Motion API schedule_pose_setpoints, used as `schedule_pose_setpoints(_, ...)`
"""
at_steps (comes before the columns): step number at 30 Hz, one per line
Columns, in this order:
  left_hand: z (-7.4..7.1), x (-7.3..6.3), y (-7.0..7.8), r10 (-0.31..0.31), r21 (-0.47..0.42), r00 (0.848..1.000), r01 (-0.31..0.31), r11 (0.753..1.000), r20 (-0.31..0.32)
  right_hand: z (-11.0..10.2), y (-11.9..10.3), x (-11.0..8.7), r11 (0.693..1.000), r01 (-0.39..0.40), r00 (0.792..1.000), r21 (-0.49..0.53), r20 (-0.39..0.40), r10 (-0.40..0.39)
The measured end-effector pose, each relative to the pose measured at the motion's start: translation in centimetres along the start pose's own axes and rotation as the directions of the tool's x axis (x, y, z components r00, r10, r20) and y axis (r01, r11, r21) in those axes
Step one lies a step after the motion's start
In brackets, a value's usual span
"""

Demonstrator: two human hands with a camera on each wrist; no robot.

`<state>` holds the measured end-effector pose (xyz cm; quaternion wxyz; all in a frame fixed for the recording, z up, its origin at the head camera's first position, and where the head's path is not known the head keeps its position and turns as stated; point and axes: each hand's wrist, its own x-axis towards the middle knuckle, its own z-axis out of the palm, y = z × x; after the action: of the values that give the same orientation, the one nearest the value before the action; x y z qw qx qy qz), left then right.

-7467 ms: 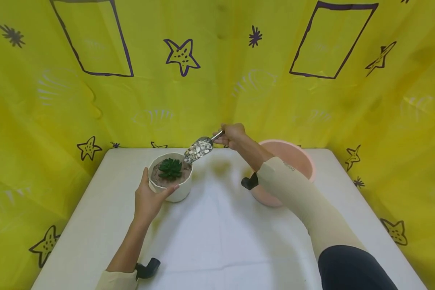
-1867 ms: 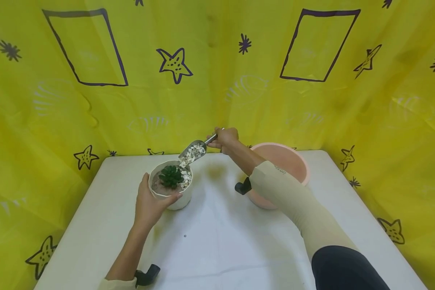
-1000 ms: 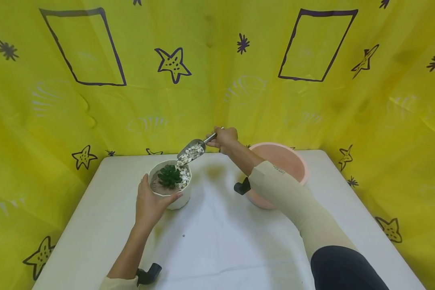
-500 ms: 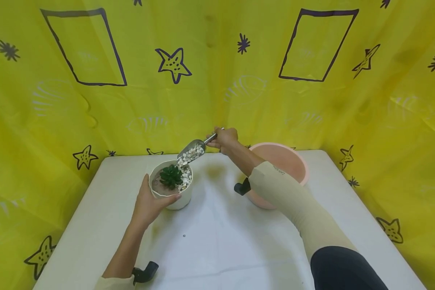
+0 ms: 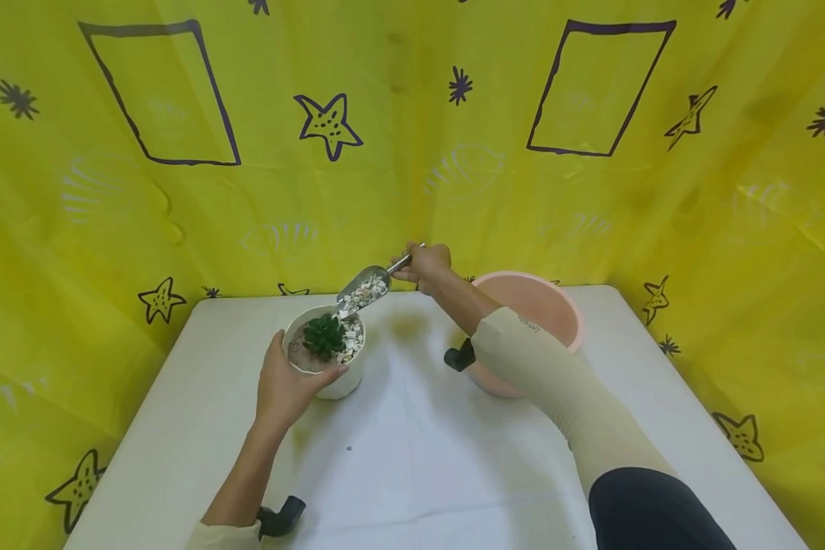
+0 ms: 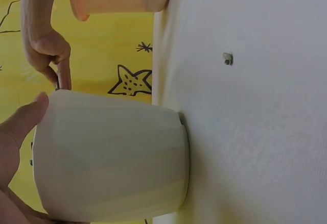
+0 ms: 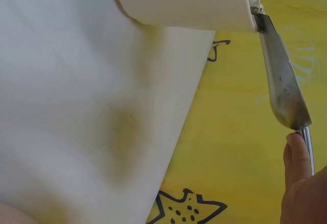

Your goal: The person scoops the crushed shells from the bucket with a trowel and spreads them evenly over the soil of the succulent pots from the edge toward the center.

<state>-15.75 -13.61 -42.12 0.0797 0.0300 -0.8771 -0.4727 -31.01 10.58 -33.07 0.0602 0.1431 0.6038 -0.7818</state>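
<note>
In the head view, a white plant pot [image 5: 340, 387] stands on the table with a green succulent [image 5: 324, 336] in greyish soil. White pebbles [image 5: 351, 344] cover the soil right of the plant. My left hand [image 5: 285, 388] grips the pot's near left side at the rim, thumb toward the front. My right hand [image 5: 431, 263] holds a metal scoop [image 7: 283, 81] by its handle. The scoop tilts down to the left, its lip right at the pot's far right rim. More pebbles [image 5: 367, 292] lie in its bowl, some at the lip.
A pink tub [image 5: 571, 321] stands on the right of the white table [image 5: 412, 473], partly behind my right forearm. A small loose stone [image 6: 228, 58] lies on the table in front of the pot. A yellow patterned curtain [image 5: 399, 191] hangs behind and along the sides.
Pebbles have slid from the scoop into the pot, covering soil that was bare at first. A loose stone has appeared on the table. Both hands keep their holds, with little recent movement.
</note>
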Motion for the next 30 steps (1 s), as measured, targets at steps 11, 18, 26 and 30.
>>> schedule_pose_setpoints(11, -0.80, 0.43, 0.18, -0.044, 0.047, 0.992, 0.038, 0.998, 0.115, 0.24, -0.05, 0.18, 1.000, 0.015, 1.000, -0.010, -0.021, -0.015)
schedule_pose_setpoints(18, -0.14, 0.13, 0.58, -0.026, 0.066, 0.999, 0.024, 0.998, 0.028, 0.32, -0.07, 0.23, 1.000, 0.012, 0.999, -0.020, -0.030, -0.013)
schedule_pose_setpoints(26, -0.86, 0.48, 0.34, -0.031, 0.048, 0.992, 0.025, 0.999, 0.118, 0.28, 0.01, 0.35, 1.000, 0.013, 1.000, -0.011, -0.018, -0.013)
schedule_pose_setpoints(30, -0.94, 0.51, 0.47, -0.045, 0.027, 0.988, 0.041, 0.999, 0.148, 0.30, 0.06, 0.49, 1.000, 0.022, 1.000, -0.012, -0.015, -0.022)
